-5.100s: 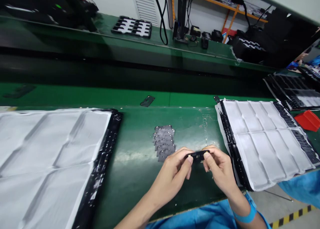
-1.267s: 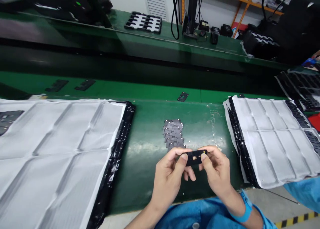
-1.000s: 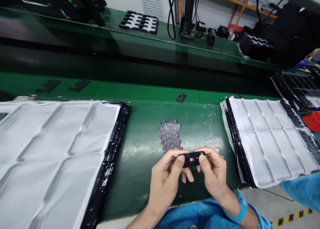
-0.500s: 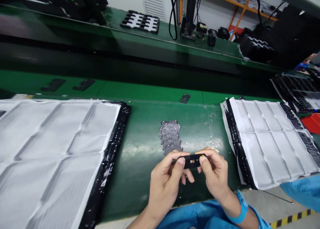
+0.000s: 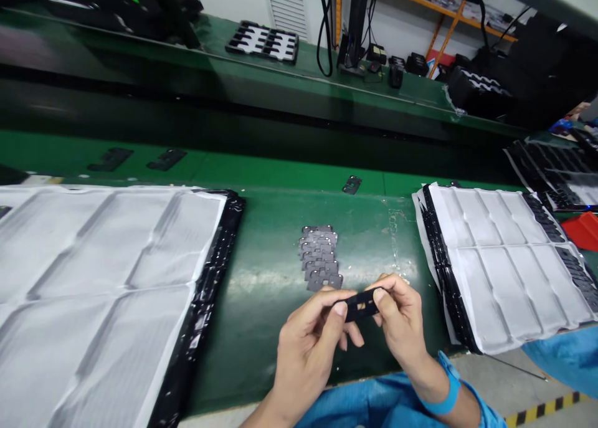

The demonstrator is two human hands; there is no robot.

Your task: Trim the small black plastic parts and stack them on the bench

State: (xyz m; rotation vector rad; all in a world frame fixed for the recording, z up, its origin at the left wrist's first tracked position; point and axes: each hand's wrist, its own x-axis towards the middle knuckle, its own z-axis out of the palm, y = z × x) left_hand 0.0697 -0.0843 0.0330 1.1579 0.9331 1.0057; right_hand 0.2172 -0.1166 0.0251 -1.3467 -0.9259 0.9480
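Note:
Between my two hands is a small flat black part (image 5: 360, 306) with a cutout in its middle, held above the green bench. My left hand (image 5: 313, 344) pinches its left end between thumb and fingers. At the other end, my right hand (image 5: 400, 316) grips it with the thumb on top; a blue band circles that wrist. Just beyond my left fingertips lies an overlapping row of similar dark flat parts (image 5: 320, 253) on the bench.
To the left, a stack of black trays has a white sheet (image 5: 107, 266) on top. A similar covered stack (image 5: 504, 260) stands to the right, dark parts showing along its edge. Single parts (image 5: 352, 184) lie on the green strip (image 5: 271, 172) behind. A red object (image 5: 583, 230) sits far right.
The black part has tilted, its right end now higher, and both hands have shifted slightly. The loose parts on the green strip have moved a little to the right.

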